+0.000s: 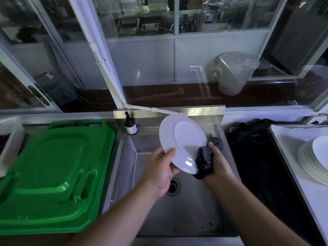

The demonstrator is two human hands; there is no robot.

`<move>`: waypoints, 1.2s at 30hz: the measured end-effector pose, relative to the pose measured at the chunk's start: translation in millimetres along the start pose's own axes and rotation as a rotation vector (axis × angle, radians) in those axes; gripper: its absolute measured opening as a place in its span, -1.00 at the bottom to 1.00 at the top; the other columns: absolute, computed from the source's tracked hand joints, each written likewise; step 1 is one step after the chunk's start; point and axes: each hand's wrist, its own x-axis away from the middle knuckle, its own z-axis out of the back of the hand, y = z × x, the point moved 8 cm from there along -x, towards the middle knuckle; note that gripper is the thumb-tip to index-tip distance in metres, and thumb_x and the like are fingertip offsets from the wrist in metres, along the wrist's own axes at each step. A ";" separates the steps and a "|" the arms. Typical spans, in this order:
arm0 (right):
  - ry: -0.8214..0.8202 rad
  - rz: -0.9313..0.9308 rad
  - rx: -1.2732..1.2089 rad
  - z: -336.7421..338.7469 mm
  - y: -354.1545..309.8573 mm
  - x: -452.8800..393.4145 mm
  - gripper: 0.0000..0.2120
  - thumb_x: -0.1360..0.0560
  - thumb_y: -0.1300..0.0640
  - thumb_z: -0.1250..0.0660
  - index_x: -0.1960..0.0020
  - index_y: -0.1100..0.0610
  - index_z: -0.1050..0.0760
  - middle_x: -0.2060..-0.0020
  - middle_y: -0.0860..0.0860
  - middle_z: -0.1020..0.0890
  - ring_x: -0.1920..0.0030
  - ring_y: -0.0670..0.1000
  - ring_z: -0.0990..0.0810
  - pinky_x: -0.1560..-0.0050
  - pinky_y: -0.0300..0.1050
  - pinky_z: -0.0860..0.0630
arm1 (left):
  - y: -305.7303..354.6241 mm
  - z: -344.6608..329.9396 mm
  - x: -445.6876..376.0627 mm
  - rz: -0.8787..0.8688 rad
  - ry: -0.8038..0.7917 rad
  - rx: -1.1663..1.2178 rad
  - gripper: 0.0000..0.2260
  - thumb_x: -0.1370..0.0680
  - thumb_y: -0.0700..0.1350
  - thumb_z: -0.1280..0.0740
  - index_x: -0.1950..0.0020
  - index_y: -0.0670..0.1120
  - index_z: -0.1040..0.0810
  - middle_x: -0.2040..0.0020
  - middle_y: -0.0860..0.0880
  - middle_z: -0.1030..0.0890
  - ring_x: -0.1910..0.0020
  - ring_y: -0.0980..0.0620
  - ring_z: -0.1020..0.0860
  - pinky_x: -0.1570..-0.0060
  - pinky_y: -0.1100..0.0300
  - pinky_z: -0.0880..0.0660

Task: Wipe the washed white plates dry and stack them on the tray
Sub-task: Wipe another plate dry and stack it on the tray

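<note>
A white plate (pixel 182 137) is held tilted above the steel sink (pixel 177 213), its face turned toward me. My left hand (pixel 159 171) grips its lower left rim, thumb on the front. My right hand (pixel 217 164) clutches a dark grey cloth (pixel 204 161) pressed against the plate's lower right edge. A stack of several white plates (pixel 314 162) rests on a white-lined tray (pixel 291 137) at the far right, partly cut off by the frame edge.
A green plastic bin lid (pixel 53 176) covers the counter left of the sink. A brown pump bottle (pixel 130 126) stands at the sink's back left corner. A white perforated basket (pixel 10 137) sits far left. A black mat (pixel 262 167) lies between sink and tray.
</note>
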 end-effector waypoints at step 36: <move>-0.075 0.029 0.211 16.5 -19.5 2.1 -0.60 -0.43 -0.19 -0.57 -0.03 0.13 -0.67 0.15 0.08 -0.73 0.25 0.11 -0.68 0.19 -0.12 -0.51 | 26.3 25.7 12.6 0.093 -0.089 -0.061 -0.55 -0.49 -0.04 -0.37 -0.31 -0.23 -0.53 -0.09 -0.23 -0.65 -0.01 -0.12 -0.66 0.18 0.01 -0.67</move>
